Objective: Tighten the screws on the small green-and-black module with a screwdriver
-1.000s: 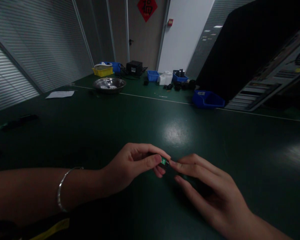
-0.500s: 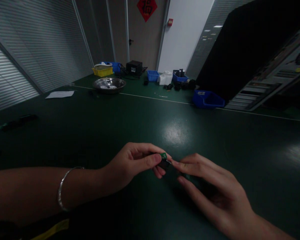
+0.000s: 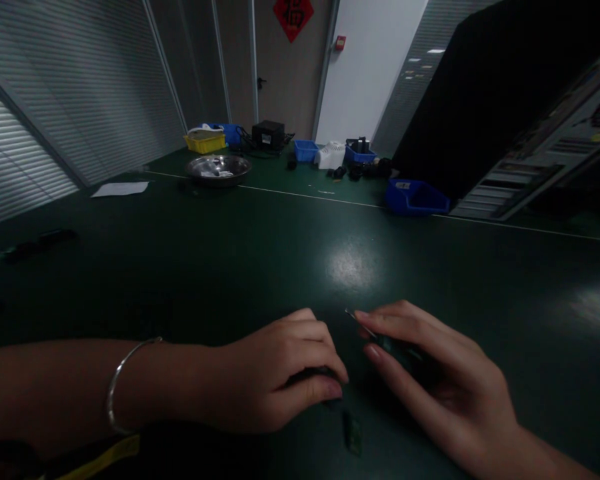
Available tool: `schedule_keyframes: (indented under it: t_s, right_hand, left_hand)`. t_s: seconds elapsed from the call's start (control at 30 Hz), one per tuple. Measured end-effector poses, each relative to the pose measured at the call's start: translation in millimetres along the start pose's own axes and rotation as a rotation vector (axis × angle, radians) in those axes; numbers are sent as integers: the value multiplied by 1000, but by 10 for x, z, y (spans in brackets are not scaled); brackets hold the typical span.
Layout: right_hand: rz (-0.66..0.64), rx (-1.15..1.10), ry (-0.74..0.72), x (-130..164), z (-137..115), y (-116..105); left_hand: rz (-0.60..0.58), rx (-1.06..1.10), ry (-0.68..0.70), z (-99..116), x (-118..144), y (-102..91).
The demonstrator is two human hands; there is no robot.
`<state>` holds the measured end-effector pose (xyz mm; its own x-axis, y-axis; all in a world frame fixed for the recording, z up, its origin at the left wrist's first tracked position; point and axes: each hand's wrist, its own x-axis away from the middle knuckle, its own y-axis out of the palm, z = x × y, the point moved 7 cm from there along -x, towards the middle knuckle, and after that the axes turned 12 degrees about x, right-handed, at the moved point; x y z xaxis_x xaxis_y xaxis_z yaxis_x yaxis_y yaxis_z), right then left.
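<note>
My left hand [image 3: 295,373] is closed palm down, its fingers and thumb curled round a small dark piece [image 3: 316,371] that is mostly hidden. Just below its fingertips, a small green circuit board [image 3: 353,432] lies on the table. To the right, my right hand [image 3: 440,380] grips a slim tool with a thin metal tip [image 3: 360,321] between thumb and fingers. That tip points up and to the left, apart from the left hand; the tool's greenish handle is largely covered by the fingers.
A dark green table [image 3: 220,247] spreads out ahead. Dark parts [image 3: 37,245] and a white paper [image 3: 121,189] lie left. A metal bowl [image 3: 219,172] stands farther back, near a yellow bin [image 3: 205,143]. A blue bin [image 3: 416,199] sits right, beside a large black panel [image 3: 485,87].
My left hand has turned palm down and lowered. The green circuit board, earlier at its fingertips, now lies on the table. The tool's tip has moved away from the left hand.
</note>
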<state>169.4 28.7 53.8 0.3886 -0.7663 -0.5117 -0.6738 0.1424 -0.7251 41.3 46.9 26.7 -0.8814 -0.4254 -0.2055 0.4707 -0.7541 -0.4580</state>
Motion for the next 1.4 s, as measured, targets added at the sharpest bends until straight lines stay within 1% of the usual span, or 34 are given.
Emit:
schedule_keyframes:
  t_s: [0.1, 0.27, 0.33, 0.43, 0.57, 0.63, 0.67, 0.77, 0.87, 1.03, 1.27, 1.4]
  right_hand:
    - [-60, -15, 18, 9, 33, 30]
    - [-184, 40, 61, -31, 57, 2]
    - [-292, 56, 71, -38, 33, 30]
    - [-440, 102, 21, -2, -47, 118]
    - [-564, 196, -86, 111, -145, 278]
    - [-608, 262, -80, 164, -153, 340]
    - [-629, 303, -51, 186, -142, 362]
    - [-716, 326, -20, 246, -170, 416]
    - [-734, 317, -2, 242, -202, 413]
    - [-681, 281, 43, 159, -176, 346]
    - [-687, 189, 16, 182, -126, 359]
    - [-628, 165, 1, 168, -133, 323]
  left_hand:
    - [45, -8, -42, -39, 17, -28]
    - [184, -10, -75, -84, 53, -131]
    - [208, -53, -73, -89, 60, -145]
    - [198, -127, -69, -98, 53, -121]
    - [166, -216, -98, -130, 40, -68]
    - [132, -261, -129, -149, 40, -35]
    - [113, -283, -145, -154, 42, -19]
    - [67, -337, -172, -144, 51, 13]
    - [62, -352, -178, -116, 54, 11]
    - [69, -328, -179, -99, 51, -2]
    - [69, -269, -173, -111, 70, 4]
    - [112, -257, -168, -108, 74, -24]
